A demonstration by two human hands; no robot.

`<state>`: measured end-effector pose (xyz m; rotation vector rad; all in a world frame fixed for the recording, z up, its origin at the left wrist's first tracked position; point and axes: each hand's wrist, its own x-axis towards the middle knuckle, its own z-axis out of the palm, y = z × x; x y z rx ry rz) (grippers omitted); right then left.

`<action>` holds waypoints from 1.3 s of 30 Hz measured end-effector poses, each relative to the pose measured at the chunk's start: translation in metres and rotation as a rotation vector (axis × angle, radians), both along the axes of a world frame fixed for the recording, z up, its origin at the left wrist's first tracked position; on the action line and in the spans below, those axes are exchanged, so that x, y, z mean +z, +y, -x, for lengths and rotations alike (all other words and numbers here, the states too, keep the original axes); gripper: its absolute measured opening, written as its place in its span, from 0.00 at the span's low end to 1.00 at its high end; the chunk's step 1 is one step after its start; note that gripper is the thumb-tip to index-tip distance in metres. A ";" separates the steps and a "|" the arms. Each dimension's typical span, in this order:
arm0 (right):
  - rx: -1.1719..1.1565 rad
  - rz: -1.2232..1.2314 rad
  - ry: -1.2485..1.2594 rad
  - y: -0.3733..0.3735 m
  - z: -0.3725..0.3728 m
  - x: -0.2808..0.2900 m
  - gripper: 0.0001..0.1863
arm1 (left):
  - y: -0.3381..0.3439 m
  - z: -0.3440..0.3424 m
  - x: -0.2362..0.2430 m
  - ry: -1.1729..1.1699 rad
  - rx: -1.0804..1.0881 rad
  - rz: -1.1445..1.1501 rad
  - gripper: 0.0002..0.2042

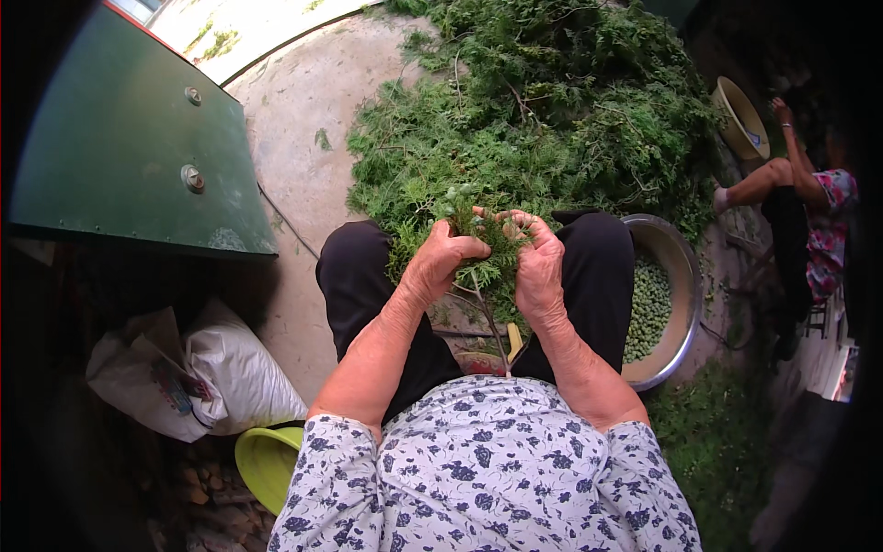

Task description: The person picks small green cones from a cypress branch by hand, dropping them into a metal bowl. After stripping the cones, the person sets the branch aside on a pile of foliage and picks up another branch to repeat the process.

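Note:
A leafy green arborvitae branch stands between my knees, its bare stem running down toward my lap. My left hand is closed around its foliage, thumb pointing inward. On the other side, the bent fingers of my right hand grip the same sprays; leaves partly hide the fingertips. Small pale green cones show among the leaf tips just beyond my hands. Beside my right knee, a wide metal basin holds many small round green cones.
A large heap of cut green branches lies ahead. At left are a green metal cabinet, white sacks and a yellow-green basin. Far right, another person sits near a tan basin.

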<state>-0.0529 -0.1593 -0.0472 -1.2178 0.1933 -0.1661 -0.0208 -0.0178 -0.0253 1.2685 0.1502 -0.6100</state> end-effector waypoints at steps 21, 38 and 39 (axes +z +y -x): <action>0.016 0.985 -0.431 0.005 0.014 0.030 0.11 | -0.003 0.001 -0.010 0.049 0.214 0.269 0.06; 0.044 0.356 -0.042 -0.008 -0.008 0.021 0.08 | -0.006 0.002 -0.006 -0.029 0.086 0.154 0.11; 0.042 0.355 -0.041 -0.009 -0.010 0.015 0.08 | -0.007 0.002 -0.004 -0.029 0.084 0.153 0.11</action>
